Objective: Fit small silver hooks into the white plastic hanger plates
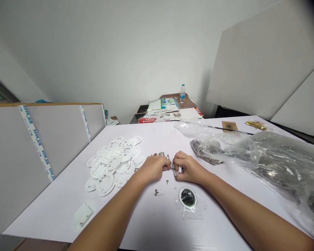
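Observation:
My left hand [157, 167] is closed in a pinch on a thin metal piece [172, 169], whose far end meets a white plastic part. My right hand [187, 167] has its fingers wrapped round that white plastic part [177, 170], which they partly cover. Behind my left hand lies a pile of small metal fittings [159, 154]. Two loose fittings lie nearer me, a metal piece [156, 192] and a smaller one [167, 182]. Left of my hands is a heap of round white plastic discs [108, 164].
A round black item with a white rim [187, 198] lies in clear film near my right forearm. Clear plastic bags of metal parts [274, 167] cover the right side. A white box-like part [83, 214] lies front left. A water bottle [182, 94] stands far back.

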